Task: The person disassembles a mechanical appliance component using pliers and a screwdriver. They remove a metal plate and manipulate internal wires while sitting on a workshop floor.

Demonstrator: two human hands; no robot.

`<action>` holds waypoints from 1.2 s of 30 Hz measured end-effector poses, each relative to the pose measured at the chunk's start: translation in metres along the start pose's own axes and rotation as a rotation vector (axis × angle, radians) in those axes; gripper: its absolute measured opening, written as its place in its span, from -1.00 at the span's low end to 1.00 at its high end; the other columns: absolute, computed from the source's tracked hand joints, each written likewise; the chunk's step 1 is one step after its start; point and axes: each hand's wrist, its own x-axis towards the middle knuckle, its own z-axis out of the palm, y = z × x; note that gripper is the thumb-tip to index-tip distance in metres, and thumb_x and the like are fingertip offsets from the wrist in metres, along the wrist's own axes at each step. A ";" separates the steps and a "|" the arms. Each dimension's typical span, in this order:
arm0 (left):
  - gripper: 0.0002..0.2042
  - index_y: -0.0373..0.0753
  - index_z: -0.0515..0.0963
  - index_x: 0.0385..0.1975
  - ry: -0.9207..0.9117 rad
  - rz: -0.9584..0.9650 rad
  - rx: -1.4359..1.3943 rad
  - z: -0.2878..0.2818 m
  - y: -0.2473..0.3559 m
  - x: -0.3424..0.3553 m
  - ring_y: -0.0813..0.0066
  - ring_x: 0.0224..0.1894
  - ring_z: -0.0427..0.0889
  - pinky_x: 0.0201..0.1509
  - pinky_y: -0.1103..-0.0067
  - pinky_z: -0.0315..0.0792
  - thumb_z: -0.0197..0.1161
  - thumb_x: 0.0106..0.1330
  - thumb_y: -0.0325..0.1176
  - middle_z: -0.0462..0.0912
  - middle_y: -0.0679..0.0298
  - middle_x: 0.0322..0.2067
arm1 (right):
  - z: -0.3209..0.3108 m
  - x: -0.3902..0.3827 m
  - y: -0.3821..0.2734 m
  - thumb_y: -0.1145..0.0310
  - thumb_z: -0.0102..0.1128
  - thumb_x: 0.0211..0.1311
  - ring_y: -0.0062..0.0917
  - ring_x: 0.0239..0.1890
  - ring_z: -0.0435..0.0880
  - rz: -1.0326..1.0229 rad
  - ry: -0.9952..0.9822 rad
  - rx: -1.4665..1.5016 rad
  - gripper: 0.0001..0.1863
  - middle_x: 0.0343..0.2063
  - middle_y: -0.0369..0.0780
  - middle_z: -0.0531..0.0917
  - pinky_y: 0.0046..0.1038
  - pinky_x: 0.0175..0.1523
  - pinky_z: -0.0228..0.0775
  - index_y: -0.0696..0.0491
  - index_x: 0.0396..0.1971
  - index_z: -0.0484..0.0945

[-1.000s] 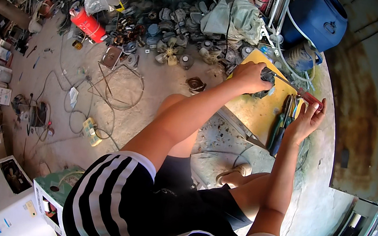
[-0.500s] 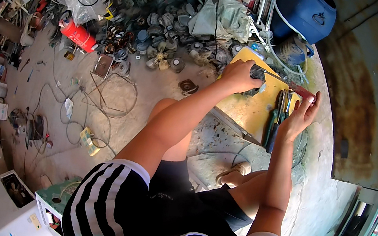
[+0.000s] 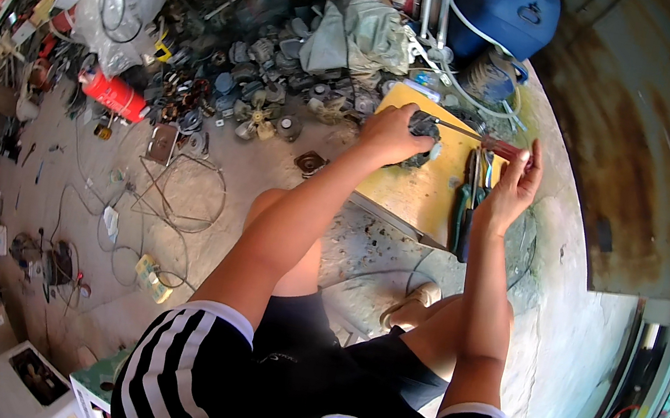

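Observation:
My left hand (image 3: 393, 137) is closed around a small dark motor-like part (image 3: 422, 142), steadying it over a yellow board (image 3: 391, 190). From the right, a screwdriver (image 3: 498, 146) with a reddish handle lies level, its metal shaft reaching to the part. The fingers of my right hand (image 3: 509, 196) pinch the handle's end. Whether the tip sits in a screw is too small to tell. Close beside my right hand, pliers (image 3: 463, 208) with dark green handles and other hand tools lie on the board.
Beyond the board are a heap of motors and fan parts (image 3: 258, 112), a grey-green sheet (image 3: 363, 41) and a blue barrel (image 3: 505, 16). A red cylinder (image 3: 115, 95) lies at the left, near loose cables (image 3: 185, 206) on the floor. A rusty metal panel (image 3: 644, 163) stands at the right.
The whole scene has shifted left in the picture as the view turned. Both hands keep their holds on the dark part and the screwdriver; my right fingers have moved slightly on the handle.

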 end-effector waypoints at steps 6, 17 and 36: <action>-0.19 -0.29 0.38 0.22 0.015 -0.037 0.002 -0.002 -0.001 -0.001 0.04 0.08 0.55 0.14 0.35 0.42 0.33 -0.02 0.10 0.56 -0.08 0.01 | -0.004 0.010 0.014 0.41 0.23 0.32 -0.53 -0.06 0.59 0.115 0.069 0.266 -0.63 -0.14 -0.18 0.63 -0.46 0.11 0.41 0.16 0.06 0.37; -0.20 -0.23 0.36 0.21 0.025 -0.039 0.005 0.002 -0.002 -0.001 0.04 0.08 0.54 0.16 0.33 0.40 0.33 -0.05 0.10 0.54 -0.05 0.04 | -0.010 0.001 0.000 0.23 0.12 0.41 -0.68 -0.21 0.56 0.264 -0.030 0.057 -0.56 -0.32 -0.35 0.66 -0.59 -0.08 0.34 0.05 0.20 0.35; -0.18 -0.28 0.38 0.18 0.038 -0.032 0.061 -0.004 0.002 -0.005 0.06 0.06 0.55 0.12 0.34 0.42 0.36 -0.06 0.12 0.57 -0.03 -0.01 | -0.025 0.008 0.007 0.34 0.09 0.42 -0.62 -0.12 0.58 0.124 -0.168 -0.047 -0.61 -0.19 -0.23 0.67 -0.50 0.11 0.37 0.15 0.17 0.40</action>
